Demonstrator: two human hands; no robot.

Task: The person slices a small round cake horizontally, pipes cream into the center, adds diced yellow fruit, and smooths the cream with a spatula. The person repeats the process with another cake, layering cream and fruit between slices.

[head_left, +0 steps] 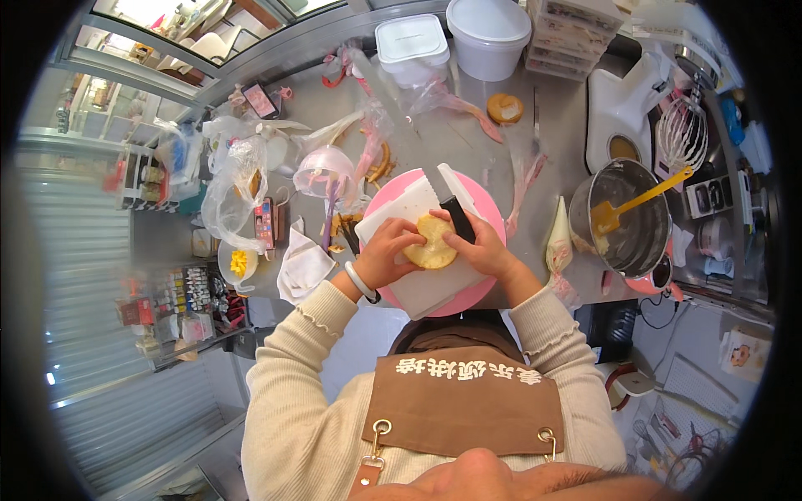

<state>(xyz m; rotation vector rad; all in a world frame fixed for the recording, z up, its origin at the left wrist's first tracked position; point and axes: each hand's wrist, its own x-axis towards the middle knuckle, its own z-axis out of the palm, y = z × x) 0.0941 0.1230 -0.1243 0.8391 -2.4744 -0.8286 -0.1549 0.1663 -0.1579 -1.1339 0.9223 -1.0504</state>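
Two hands: both work at one small round cake layer, near the person's body.
Left hand [383,253]: fingers curled over the left edge of the cake layer, pressing it down so that it stays put under the blade; a pale bangle sits on the wrist.
Right hand [480,247]: clenched round the black handle of a long knife, thumb resting at the right edge of the cake, seemingly to guide the cut.
Cake layer [432,241]: a flat yellow sponge disc lying on the white board, between the two hands and touching both.
Knife [422,163]: serrated blade running up and left, away from the person, past the cake and over the far edge of the board.
White board [439,288]: square, set on the pink turntable, giving a flat cutting base.
Pink turntable [489,209]: round, on the steel tabletop [476,138], close to the near edge.
Right side: a filled piping bag [559,238] lies just beside the turntable; beyond it a steel mixing bowl [639,238] holds a yellow spatula [639,200].
Left side: a crumpled white cloth [302,265] and loose plastic bags [234,188].
Far edge: white lidded tubs [489,33] stand well apart from the work.
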